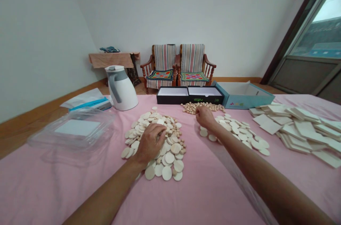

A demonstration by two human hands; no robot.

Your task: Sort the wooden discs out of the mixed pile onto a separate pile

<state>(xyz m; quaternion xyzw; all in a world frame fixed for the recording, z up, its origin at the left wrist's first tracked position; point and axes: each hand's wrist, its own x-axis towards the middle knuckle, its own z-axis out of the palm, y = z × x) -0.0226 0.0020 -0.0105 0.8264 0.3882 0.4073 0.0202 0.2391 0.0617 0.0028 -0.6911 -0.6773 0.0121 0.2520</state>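
My left hand [151, 141] rests on a heap of pale round wooden discs [167, 172], its thumb apart from the bent fingers. Small wooden beads [182, 144] are mixed in along the right side of this heap. My right hand [205, 115] is closed, fingers curled down, at the near edge of a pile of small wooden beads [191, 108]. Whatever it may hold is hidden. Just right of that hand, partly behind my forearm, lies a second pile of wooden discs [239, 129].
Square wooden pieces [301, 129] are heaped at the right. Behind the beads stand a black open box [172, 100] and a light blue open box [247, 100]. A white jug [125, 92] and a clear plastic container [77, 129] stand on the left of the pink cloth [207, 189].
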